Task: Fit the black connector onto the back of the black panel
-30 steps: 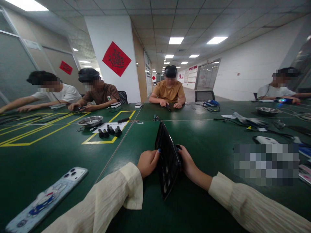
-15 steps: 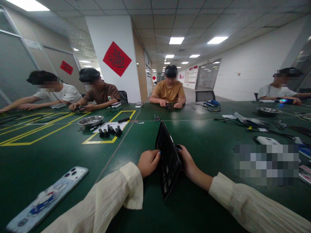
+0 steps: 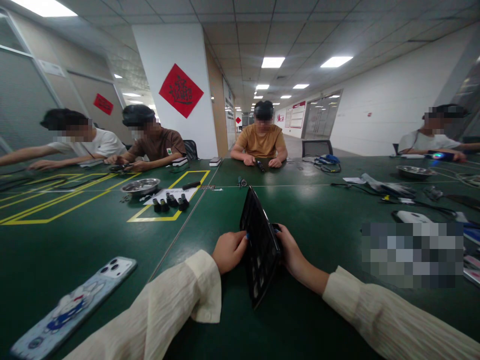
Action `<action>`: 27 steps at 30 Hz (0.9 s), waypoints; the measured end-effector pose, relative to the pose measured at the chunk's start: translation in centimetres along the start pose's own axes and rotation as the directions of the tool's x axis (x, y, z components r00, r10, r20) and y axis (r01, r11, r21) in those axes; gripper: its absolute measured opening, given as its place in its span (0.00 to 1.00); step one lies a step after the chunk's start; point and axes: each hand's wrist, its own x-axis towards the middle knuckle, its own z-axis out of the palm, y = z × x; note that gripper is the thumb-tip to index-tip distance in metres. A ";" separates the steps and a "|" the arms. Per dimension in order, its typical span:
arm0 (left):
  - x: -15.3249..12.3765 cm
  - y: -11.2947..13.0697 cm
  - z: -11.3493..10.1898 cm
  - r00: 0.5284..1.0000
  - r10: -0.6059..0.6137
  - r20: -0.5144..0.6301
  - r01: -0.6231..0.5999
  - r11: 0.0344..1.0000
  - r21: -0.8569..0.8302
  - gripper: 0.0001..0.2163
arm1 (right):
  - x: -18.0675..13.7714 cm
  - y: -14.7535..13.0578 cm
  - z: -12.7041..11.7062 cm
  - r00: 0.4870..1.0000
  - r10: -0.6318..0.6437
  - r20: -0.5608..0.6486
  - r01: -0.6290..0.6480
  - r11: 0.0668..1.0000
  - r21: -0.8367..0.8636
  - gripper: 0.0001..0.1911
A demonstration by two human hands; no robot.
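Observation:
A thin, glossy black tablet-like panel stands on edge in front of me, tilted and seen nearly side-on. My right hand is closed round its right side, fingertips hidden behind its edge. On the other side my left hand is curled, with the thumb and fingertips pressed to the panel's left face. A spot of blue shows at each hand's fingertips. What lies between the left fingers and the panel cannot be made out.
A phone in a cartoon case lies front left. Beyond are a metal bowl, several black fittings and a small tool. Cables and a second bowl lie on the right. Several people sit round the green table.
My hands and the panel have hardly moved. Across the table, the person in the yellow-brown shirt has shifted a hand slightly beside a dark object.

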 end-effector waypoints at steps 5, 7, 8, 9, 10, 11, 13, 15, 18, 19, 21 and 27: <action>0.0 0.2 -0.1 0.999 -0.041 -0.018 0.040 0.999 -0.022 0.24 | 0.0 -0.1 -0.1 1.000 0.010 0.009 -0.009 1.000 -0.020 0.16; 0.0 0.4 -0.2 0.999 -0.047 -0.024 0.047 0.999 -0.017 0.23 | -0.1 -0.2 0.0 1.000 0.026 0.016 -0.026 0.999 -0.025 0.16; 0.1 0.4 -0.2 0.999 -0.046 -0.025 0.046 0.999 -0.017 0.23 | -0.2 -0.2 0.0 0.999 0.030 0.018 -0.030 0.999 -0.024 0.16; 0.1 0.4 -0.1 0.999 -0.042 -0.024 0.042 0.999 -0.019 0.22 | -0.3 -0.3 0.0 0.999 0.031 0.020 -0.031 0.999 -0.023 0.16; 0.1 0.3 -0.1 0.999 -0.033 -0.022 0.033 0.999 -0.023 0.22 | -0.3 -0.4 0.1 0.999 0.031 0.021 -0.030 0.999 -0.024 0.16; 0.1 0.3 -0.1 1.000 -0.022 -0.022 0.021 0.999 -0.026 0.21 | -0.4 -0.4 0.1 0.999 0.031 0.020 -0.030 0.999 -0.026 0.16; 0.1 0.1 0.0 1.000 0.002 -0.023 -0.003 1.000 -0.028 0.21 | -0.5 -0.6 0.2 0.999 0.028 0.018 -0.028 0.999 -0.025 0.16; 0.0 -0.1 0.1 1.000 0.017 -0.026 -0.018 1.000 -0.025 0.20 | -0.5 -0.6 0.2 0.999 0.032 0.024 -0.032 0.999 -0.021 0.16; 0.0 -0.1 0.1 1.000 0.013 -0.028 -0.014 0.999 -0.034 0.21 | -0.4 -0.5 0.0 0.999 0.031 0.019 -0.031 0.999 -0.018 0.17; 0.0 -0.1 0.1 1.000 0.007 -0.029 -0.008 0.999 -0.039 0.21 | -0.3 -0.4 0.0 0.999 0.030 0.016 -0.029 0.999 -0.020 0.17; 0.0 0.0 0.0 0.999 -0.009 -0.032 0.008 0.999 -0.041 0.22 | -0.2 -0.3 -0.1 1.000 0.026 0.012 -0.025 1.000 -0.018 0.17; 0.1 0.1 0.0 1.000 -0.025 -0.004 0.025 0.999 -0.023 0.21 | -0.2 -0.3 0.1 1.000 0.010 0.003 -0.010 1.000 0.009 0.17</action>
